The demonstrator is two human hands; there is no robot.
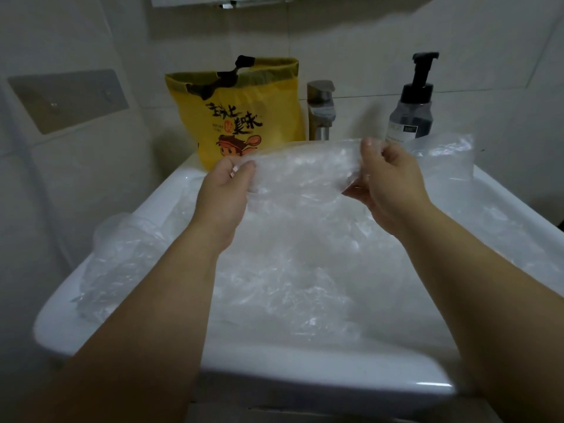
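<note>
White sink (305,370) full of clear plastic (290,270); yellow bag (244,117) and pump bottle (410,114) on its rim.

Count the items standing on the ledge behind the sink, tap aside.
2. A yellow bag left of the tap; a pump bottle right of it. The clear plastic at right may hide others.

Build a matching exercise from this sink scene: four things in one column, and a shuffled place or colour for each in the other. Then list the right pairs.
Things
1. clear plastic bag
2. yellow bag
3. faucet
4. pump bottle

Descriptions
A. farthest right, black pump on top
B. held between the left hand and the right hand
C. silver metal
D. cartoon figure printed on it, left of the faucet

Pairs: 1-B, 2-D, 3-C, 4-A
</note>
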